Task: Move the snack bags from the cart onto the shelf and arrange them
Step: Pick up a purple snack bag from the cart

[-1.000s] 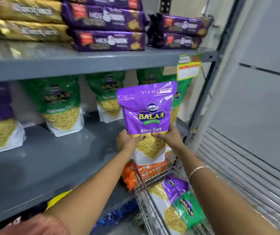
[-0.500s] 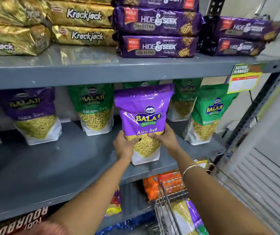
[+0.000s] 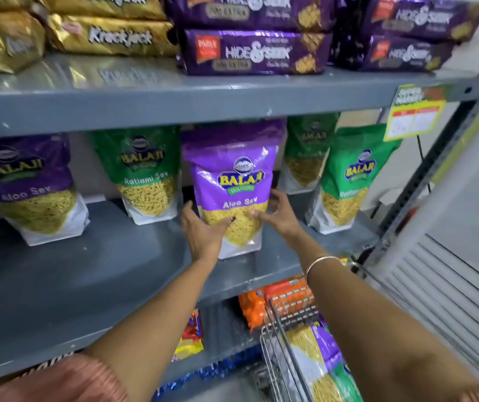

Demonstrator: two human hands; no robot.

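A purple Aloo Sev bag stands upright on the grey middle shelf, between two green bags. My left hand grips its lower left side. My right hand holds its lower right edge, fingers curled round the side. On the same shelf stand another purple Aloo Sev bag at the left, a green Ratlami Sev bag, and two green bags at the right. The wire cart at the bottom right holds a purple bag and a green one.
The upper shelf carries gold Krackjack packs and purple Hide & Seek packs. A yellow price tag hangs at its right end. Orange packets lie on the lower shelf. A grey upright post stands at the right.
Both hands have carried the purple bag up from over the cart and set it deeper onto the middle shelf. The view has swung left and closer to the shelf.
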